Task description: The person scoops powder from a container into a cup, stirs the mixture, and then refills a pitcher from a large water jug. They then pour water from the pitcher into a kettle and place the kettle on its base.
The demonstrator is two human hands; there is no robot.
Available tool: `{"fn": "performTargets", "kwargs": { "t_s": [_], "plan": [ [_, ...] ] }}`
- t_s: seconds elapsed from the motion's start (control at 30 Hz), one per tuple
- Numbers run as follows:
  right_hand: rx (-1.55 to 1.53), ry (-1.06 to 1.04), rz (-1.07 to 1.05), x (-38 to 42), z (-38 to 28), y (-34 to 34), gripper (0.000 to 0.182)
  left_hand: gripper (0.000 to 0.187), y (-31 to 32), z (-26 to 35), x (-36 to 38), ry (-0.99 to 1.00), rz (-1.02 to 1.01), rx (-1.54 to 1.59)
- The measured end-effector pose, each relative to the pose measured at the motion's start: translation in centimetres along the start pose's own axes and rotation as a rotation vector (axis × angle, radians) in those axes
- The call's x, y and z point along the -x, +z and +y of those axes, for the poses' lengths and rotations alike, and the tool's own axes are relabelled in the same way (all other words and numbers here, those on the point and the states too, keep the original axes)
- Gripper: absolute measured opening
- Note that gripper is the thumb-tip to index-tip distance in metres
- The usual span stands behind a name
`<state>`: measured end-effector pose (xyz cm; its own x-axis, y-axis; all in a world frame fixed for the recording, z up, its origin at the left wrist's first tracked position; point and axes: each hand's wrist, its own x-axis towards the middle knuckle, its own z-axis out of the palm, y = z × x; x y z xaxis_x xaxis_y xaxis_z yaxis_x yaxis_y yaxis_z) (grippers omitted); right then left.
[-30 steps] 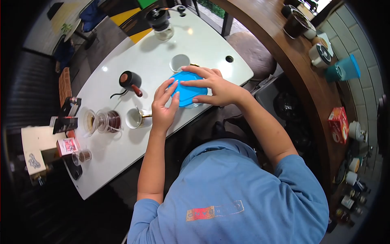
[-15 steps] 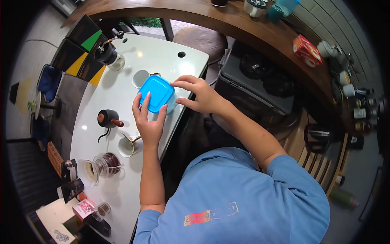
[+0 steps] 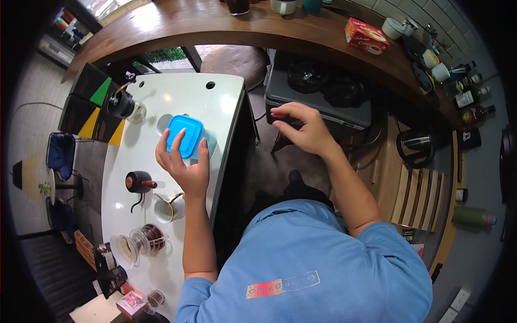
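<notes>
A plastic container with a blue lid [image 3: 189, 124] stands on the white table [image 3: 186, 91]. My left hand [image 3: 186, 167] is over its near side, fingers apart, and the fingertips overlap the lid. My right hand [image 3: 309, 132] is raised in the air right of the table, its fingers curved and the thumb apart, with nothing between them. Behind the container a white cup [image 3: 164, 124] shows in part. Closer to me are a black gooseneck kettle [image 3: 138, 182] with a wooden handle and a white cup with a gold handle [image 3: 163, 210].
A hand coffee grinder [image 3: 125, 105] stands at the far left of the table. Toward the front is a glass dripper with a server of dark liquid [image 3: 145, 239]. A wooden counter [image 3: 237, 27] curves across the back. A grey lidded bin [image 3: 318, 105] with black bags stands beneath it.
My right hand has left the container's lid and moved right, away from the table. My left hand stays at the container. The camera view has turned to the right.
</notes>
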<state>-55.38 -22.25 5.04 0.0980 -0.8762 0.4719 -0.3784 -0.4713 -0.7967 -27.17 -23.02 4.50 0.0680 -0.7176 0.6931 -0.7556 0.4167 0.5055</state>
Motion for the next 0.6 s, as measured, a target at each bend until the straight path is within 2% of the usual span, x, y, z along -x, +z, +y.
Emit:
{"fn": "performTargets", "kwargs": {
  "t_s": [0.03,0.07,0.1,0.17,0.23,0.3,0.37,0.43,0.47,0.57,0.6],
  "plan": [
    [0.052,-0.004,0.068,0.2,0.1,-1.2,0.024,0.042,0.4,0.8,-0.6,0.056,-0.015,0.093],
    [0.082,0.096,0.095,0.5,-0.2,-2.5,0.021,0.027,1.0,1.7,-1.4,0.147,-0.029,0.134],
    [0.092,0.099,0.111,0.7,-0.1,-3.8,0.021,0.027,2.2,2.4,-1.7,0.159,-0.034,0.149],
    [0.066,0.143,0.229,1.2,0.4,-6.4,0.020,0.023,5.1,3.9,-2.3,0.090,-0.128,0.449],
    [0.064,0.150,0.297,1.9,1.2,-9.1,0.019,0.018,8.0,6.2,-3.0,0.085,-0.187,0.496],
    [0.124,0.176,0.402,2.6,1.9,-12.0,0.019,0.016,10.8,8.1,-3.5,-0.038,-0.328,0.630],
    [0.121,0.224,0.539,2.8,2.6,-15.3,0.018,0.013,13.8,10.7,-4.4,-0.047,-0.365,0.677],
    [0.039,0.245,0.664,2.2,3.5,-19.6,0.017,0.012,17.3,13.2,-5.8,-0.068,-0.509,0.810],
    [0.034,0.257,0.728,1.5,3.8,-22.1,0.017,0.012,19.1,14.7,-7.1,0.050,-0.519,0.760],
    [0.133,0.214,0.835,-1.1,7.3,-30.8,0.021,0.013,24.9,20.9,-11.6,0.067,-0.608,0.853],
    [0.210,0.225,0.857,-2.3,8.2,-33.7,0.023,0.015,26.9,23.2,-13.7,0.128,-0.651,0.851]
  ]
}}
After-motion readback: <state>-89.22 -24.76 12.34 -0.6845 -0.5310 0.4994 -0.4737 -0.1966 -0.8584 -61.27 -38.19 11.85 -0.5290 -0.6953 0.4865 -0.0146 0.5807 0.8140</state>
